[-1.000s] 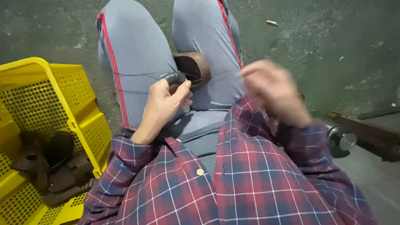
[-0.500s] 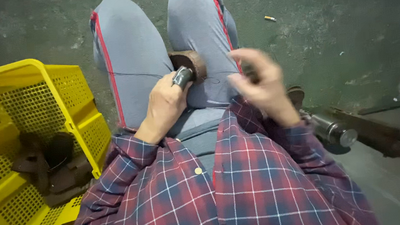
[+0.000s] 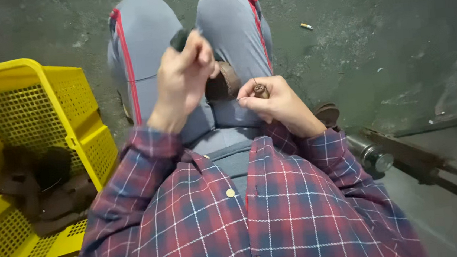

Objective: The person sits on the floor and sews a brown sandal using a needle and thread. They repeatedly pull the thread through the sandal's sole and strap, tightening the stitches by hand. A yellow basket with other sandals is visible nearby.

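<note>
Rust-brown metal, round and small, makes up the piece [image 3: 261, 91] pinched at the fingertips of the right hand [image 3: 275, 104], low in the lap between the thighs. A thin wire or pin seems to stand up from its top, though it is too fine to be sure. By its look it is a stiff, solid part, light for one hand, rough and gritty rather than slippery, and unlikely to break if dropped; the best hold is likely around its round body, as the thumb and forefinger have it now, clear of the thin stem.

Just to its left a larger brown round part [image 3: 222, 82] lies wedged between the thighs, probably heavier and steady where it rests. Above that, the left hand [image 3: 181, 79] is raised and clenched around a dark cylindrical handle or tool [image 3: 180, 39], of which only the top end shows past the fingers; its grip is a closed fist, tilted toward the lap.

The person sits on a grey concrete floor [image 3: 373, 30] in grey trousers with a red side stripe and a red-and-blue checked shirt. At the left stands a yellow plastic crate [image 3: 83, 110] holding more dark brown parts [image 3: 42, 184]. At the right, a metal shaft [image 3: 375, 158] with a shiny end lies on the floor, with a dark round piece [image 3: 328, 114] beside the right forearm.
</note>
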